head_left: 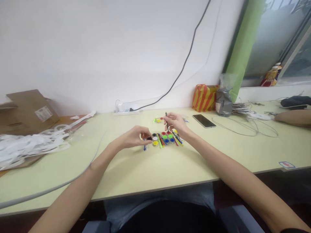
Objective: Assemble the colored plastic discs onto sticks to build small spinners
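My left hand [138, 136] pinches a small black disc [149, 138] at the left side of a cluster of coloured round pieces. Between the fingertips of my right hand [177, 123] stands a thin black stick [167, 120] with an arrow-like top, held nearly upright above the cluster. Below and between the hands lie green discs [164, 137], blue discs [172, 140], a yellow disc [155, 143] and a white disc [155, 138]. Coloured sticks [160, 141] lie among them, and a blue stick [145, 148] pokes out under my left hand.
More small coloured pieces [158, 120] lie behind my right hand. A phone [204, 121], striped bag [204, 98] and grey bag [223, 102] sit to the right. White strips [31, 147] and a cardboard box [34, 111] fill the left. A pale cable [55, 187] crosses my left forearm. Another person's arm [293, 117] rests far right.
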`<act>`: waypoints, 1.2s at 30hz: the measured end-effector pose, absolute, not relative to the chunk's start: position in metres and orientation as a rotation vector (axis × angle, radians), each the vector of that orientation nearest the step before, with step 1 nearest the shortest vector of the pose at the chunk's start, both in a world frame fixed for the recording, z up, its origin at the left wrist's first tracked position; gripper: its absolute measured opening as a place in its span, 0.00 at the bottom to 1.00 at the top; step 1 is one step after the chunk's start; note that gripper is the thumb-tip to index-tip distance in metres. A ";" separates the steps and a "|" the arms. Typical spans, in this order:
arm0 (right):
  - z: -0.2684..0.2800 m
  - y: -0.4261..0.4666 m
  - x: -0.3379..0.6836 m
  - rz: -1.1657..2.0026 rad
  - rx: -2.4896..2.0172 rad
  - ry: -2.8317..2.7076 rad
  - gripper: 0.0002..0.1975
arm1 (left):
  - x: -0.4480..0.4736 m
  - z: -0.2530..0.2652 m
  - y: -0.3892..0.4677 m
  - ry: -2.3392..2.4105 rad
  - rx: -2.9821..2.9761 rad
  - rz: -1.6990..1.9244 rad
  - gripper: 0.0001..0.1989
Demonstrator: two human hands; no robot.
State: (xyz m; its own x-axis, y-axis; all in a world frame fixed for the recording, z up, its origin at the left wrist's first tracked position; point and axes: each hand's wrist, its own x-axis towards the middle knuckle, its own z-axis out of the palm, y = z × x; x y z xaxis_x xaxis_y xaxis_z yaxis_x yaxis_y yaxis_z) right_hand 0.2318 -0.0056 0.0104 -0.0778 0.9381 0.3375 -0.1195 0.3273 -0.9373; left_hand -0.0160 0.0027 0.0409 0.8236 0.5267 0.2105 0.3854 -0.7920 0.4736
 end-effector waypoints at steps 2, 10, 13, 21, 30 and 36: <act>0.010 -0.005 0.232 1.072 -0.845 -1.341 0.19 | -0.017 0.038 0.005 0.694 2.551 0.386 0.11; 0.012 -0.006 0.231 1.046 -0.852 -1.334 0.16 | -0.019 0.032 0.011 0.623 2.659 0.354 0.09; 0.013 -0.006 0.231 1.034 -0.857 -1.336 0.16 | -0.019 0.033 0.011 0.626 2.659 0.322 0.10; 0.014 -0.008 0.230 1.021 -0.871 -1.349 0.14 | -0.018 0.030 0.010 0.648 2.650 0.349 0.07; 0.014 -0.007 0.230 1.016 -0.875 -1.355 0.14 | -0.018 0.026 0.013 0.615 2.640 0.347 0.09; 0.014 -0.007 0.231 1.027 -0.878 -1.352 0.16 | -0.018 0.027 0.011 0.624 2.640 0.348 0.09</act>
State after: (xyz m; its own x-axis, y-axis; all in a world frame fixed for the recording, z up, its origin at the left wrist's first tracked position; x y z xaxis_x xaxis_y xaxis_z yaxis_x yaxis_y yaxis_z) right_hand 0.2308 -0.0074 0.0136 -0.0528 0.9399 0.3373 -0.0734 0.3332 -0.9400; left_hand -0.0176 0.0113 0.0269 0.8691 0.4728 0.1456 0.3721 -0.8187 0.4373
